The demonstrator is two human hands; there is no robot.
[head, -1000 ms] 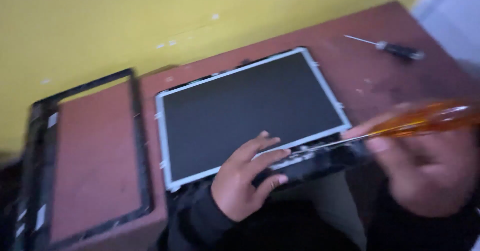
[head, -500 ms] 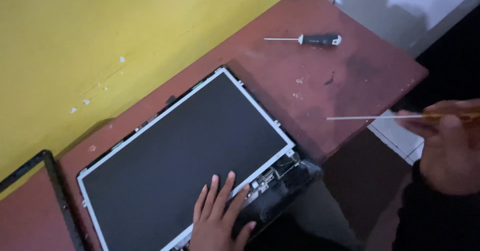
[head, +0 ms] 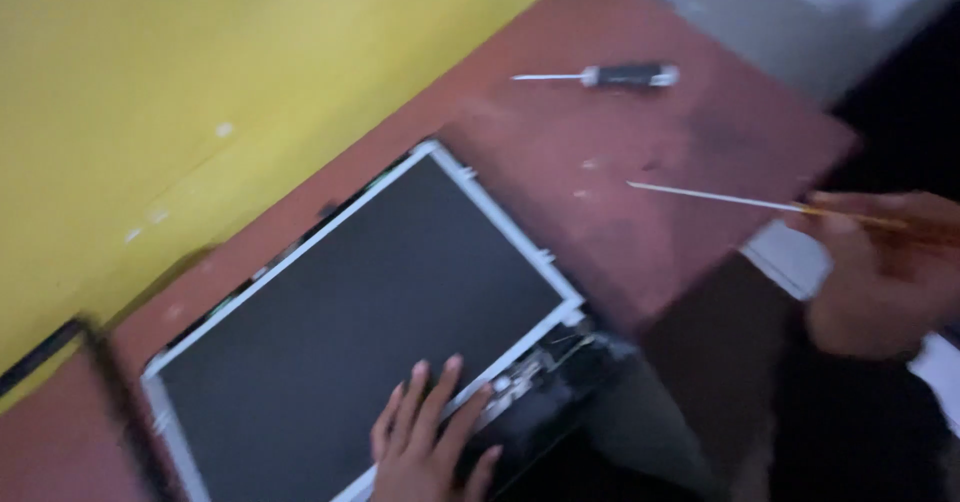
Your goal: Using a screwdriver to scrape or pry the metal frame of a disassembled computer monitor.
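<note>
While our left hand [head: 425, 447] lies flat, fingers spread, on the screen panel [head: 360, 332], our right hand [head: 880, 272], fingers closed on the long screwdriver [head: 740, 200] beside it, could gouge the panel.

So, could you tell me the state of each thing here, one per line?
Screen panel: dark, lying flat, bezel off.
Left hand: fingers spread, pressing on the panel's lower edge.
Right hand: closed on a long screwdriver, lifted above the table.
Black-handled screwdriver: lying untouched on the table.

Screen panel [head: 350, 327]: one, bare, rectangular, dark unlit face, thin silver-white frame; lies flat on reddish-brown table [head: 640, 172], tilted, long axis toward 2 o'clock. Occupies lower-left of view. No packages, labels, signs.
</note>
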